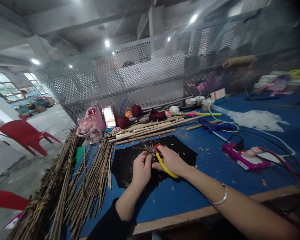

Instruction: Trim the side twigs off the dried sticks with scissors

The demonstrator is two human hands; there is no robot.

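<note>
Over a black cloth (122, 166) strewn with small chips, my two hands are close together. My right hand (168, 160) grips scissors (163, 164) with yellow and red handles, their blades pointing to the far left. Just in front of the blades, my left hand (142, 168) is closed with thumb and fingers pinched together. Whatever lies between those fingers is too small or hidden to name. Thin brown sticks (92, 186) lie in a loose pile left of the cloth.
A bundle of rough twigs (47, 186) runs along the left edge. Peeled sticks (150, 126) and yarn balls (136, 110) lie along the back by a perforated metal screen (140, 73). Rightward are a blue glue gun (211, 125), a purple power strip (245, 156) with cables, and a plastic bag (257, 120).
</note>
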